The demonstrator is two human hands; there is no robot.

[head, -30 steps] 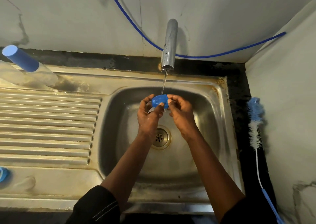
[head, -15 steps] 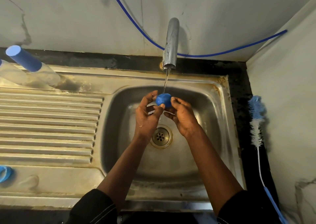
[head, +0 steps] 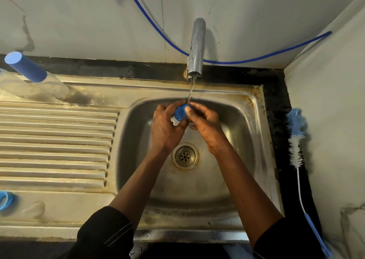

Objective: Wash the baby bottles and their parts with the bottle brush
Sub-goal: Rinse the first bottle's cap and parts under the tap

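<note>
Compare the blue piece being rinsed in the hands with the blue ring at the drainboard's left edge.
The blue collar is gripped by the left hand and right hand under the tap stream; the blue ring lies untouched on the drainboard. The blue collar has a clear teat sticking out; the blue ring looks bare, though the frame edge cuts it off. Both are blue.

No legible text, label, brand or number anywhere in view.
</note>
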